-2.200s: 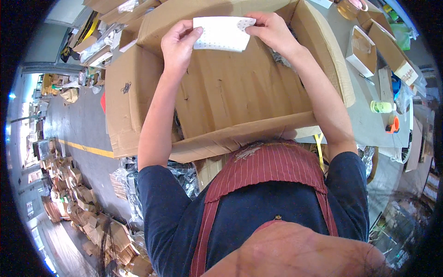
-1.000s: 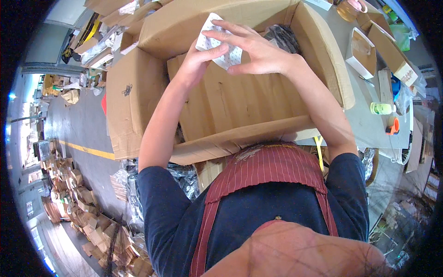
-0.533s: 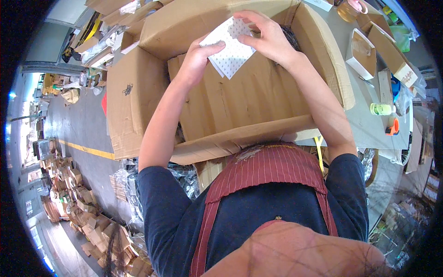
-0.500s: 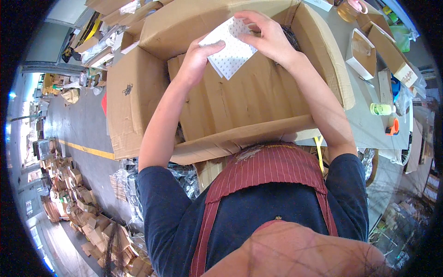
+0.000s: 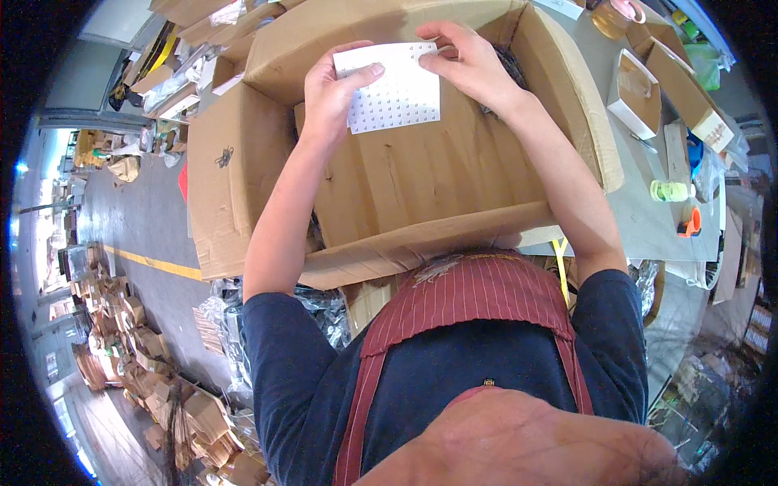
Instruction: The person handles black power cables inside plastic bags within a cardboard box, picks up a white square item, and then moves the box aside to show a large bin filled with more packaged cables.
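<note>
A white sheet (image 5: 395, 101) printed with rows of small dark marks, like a sheet of labels, is held up over a big cardboard box (image 5: 438, 174). My left hand (image 5: 331, 85) is closed on the sheet's left edge, its thumb lying on the front and the fingers behind. At the upper right corner, my right hand (image 5: 466, 65) pinches the sheet with thumb and fingertips. Whether a small piece is between those fingertips is too small to tell. The box stands open with its brown bottom showing, and dark stuff (image 5: 506, 65) lies along its far right inner side.
On the grey table to the right are a small white-edged carton (image 5: 634, 93), a green-labelled bottle (image 5: 671, 191) and an orange tape roll (image 5: 690, 221). Flattened cardboard (image 5: 182, 405) is piled on the floor at left, beyond a yellow floor line (image 5: 150, 261).
The sheet has turned from a tilted, corner-down position to nearly level and now shows flatter. My left hand has shifted slightly left; my right hand stays at the upper right corner.
</note>
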A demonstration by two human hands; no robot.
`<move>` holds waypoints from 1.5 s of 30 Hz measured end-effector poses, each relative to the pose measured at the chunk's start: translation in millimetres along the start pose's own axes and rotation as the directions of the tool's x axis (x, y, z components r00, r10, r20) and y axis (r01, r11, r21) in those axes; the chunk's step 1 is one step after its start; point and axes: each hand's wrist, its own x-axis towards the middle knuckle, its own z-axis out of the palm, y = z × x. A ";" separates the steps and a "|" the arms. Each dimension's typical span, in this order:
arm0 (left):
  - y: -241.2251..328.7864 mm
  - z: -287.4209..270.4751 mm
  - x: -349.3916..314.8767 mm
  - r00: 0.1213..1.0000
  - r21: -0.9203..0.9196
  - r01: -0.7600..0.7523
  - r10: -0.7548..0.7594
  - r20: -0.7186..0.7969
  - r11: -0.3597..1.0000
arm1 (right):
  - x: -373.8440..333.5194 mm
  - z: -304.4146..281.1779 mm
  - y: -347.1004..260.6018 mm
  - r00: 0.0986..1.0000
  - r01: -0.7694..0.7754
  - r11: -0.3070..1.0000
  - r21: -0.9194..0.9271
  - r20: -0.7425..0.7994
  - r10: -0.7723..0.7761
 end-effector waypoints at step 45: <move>-10.7 -5.2 2.5 0.985 0.057 -0.133 0.138 -0.103 0.989 | 1.5 -2.3 -8.8 0.938 -0.261 0.965 -0.009 0.235 0.256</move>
